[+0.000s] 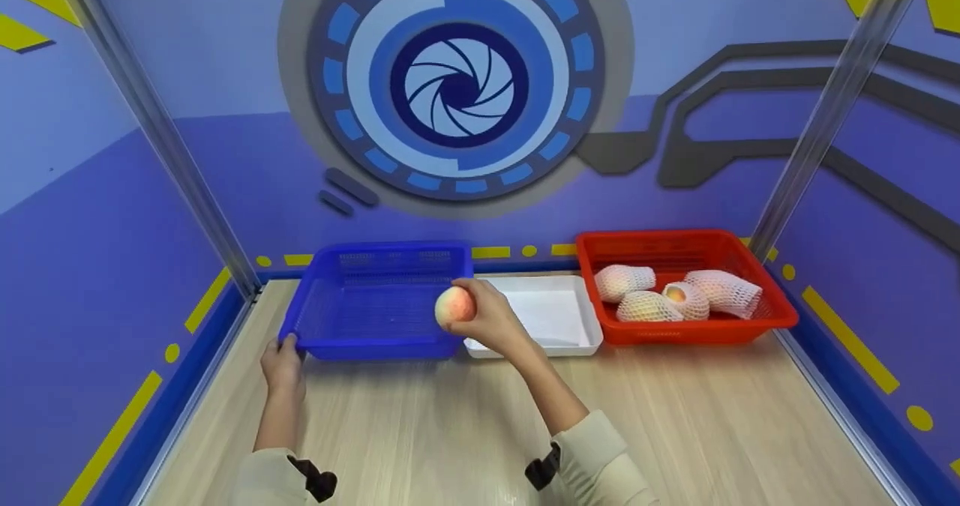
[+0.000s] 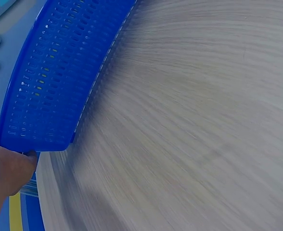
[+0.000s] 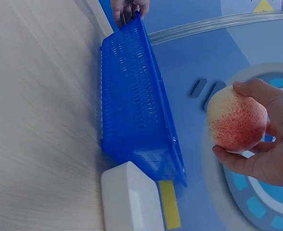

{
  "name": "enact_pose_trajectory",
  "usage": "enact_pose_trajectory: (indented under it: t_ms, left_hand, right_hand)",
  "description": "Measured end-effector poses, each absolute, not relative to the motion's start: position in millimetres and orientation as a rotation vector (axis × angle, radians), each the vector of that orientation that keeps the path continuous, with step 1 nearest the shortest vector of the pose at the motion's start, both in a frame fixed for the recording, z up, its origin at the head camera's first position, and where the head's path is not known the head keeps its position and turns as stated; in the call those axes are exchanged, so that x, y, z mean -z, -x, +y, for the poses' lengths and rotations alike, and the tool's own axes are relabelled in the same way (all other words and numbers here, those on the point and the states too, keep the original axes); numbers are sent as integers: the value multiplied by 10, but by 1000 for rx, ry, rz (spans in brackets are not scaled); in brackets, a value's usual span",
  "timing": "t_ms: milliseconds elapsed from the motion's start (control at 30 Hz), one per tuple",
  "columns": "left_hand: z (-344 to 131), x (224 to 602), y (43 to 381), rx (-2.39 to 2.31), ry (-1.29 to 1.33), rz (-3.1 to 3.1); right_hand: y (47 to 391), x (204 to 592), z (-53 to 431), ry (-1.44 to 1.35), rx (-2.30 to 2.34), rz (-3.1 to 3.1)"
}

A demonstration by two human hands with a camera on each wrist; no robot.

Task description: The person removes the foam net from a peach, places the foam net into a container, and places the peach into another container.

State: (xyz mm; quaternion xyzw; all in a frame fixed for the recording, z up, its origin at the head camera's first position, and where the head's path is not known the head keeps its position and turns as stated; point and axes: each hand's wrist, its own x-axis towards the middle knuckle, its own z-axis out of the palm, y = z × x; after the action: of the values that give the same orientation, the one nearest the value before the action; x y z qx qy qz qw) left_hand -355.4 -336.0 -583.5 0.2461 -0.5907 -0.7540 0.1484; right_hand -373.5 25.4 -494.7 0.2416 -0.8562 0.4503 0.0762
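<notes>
A pale peach with a red blush [image 1: 454, 306] is held up by my right hand [image 1: 491, 317], its thumb and fingers curled round the fruit. In the right wrist view the peach [image 3: 236, 119] shows bare skin, with no net on it. The hand is above the right edge of the blue basket [image 1: 375, 348], beside the white tray. My left hand [image 1: 283, 367] grips the front left corner of the basket's rim. The left wrist view shows that hand [image 2: 9, 168] with its fingers hooked at the blue rim.
A white shallow tray [image 1: 540, 312] stands between the two baskets. In the red basket [image 1: 690, 331] on the right lie several fruits in white foam nets [image 1: 649, 307]. Walls with metal posts [image 1: 161, 146] enclose the wooden table [image 1: 450, 431].
</notes>
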Motion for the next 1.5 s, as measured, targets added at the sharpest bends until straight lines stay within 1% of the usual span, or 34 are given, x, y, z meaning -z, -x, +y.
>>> enact_pose_trajectory:
  t_ms: [333, 567, 800, 933, 1033, 1267, 1500]
  left_hand:
    - [-3395, 5839, 3504, 2152, -697, -1706]
    - [-3341, 5828, 3545, 2178, -663, -1686]
    - [-3329, 5855, 3553, 2130, -700, -1680]
    - [-3320, 5861, 3552, 2081, -736, -1703]
    - [-3308, 5873, 3556, 2079, -746, -1681]
    - [-3249, 5932, 3598, 2030, -759, -1650]
    - [-3283, 5937, 3591, 2064, -756, -1569]
  right_hand:
    - [4086, 4604, 81, -807, -1210, -2700]
    - [4388, 4358, 7, -921, -877, -2897]
    - [4548, 4221, -222, -997, -286, -3129]
    - [4615, 4163, -349, -1043, -254, -3118]
    - [4634, 4198, -401, -1020, -277, -3123]
    - [4631, 4468, -431, -878, -259, -3162]
    - [4607, 4674, -473, -944, -199, -3179]
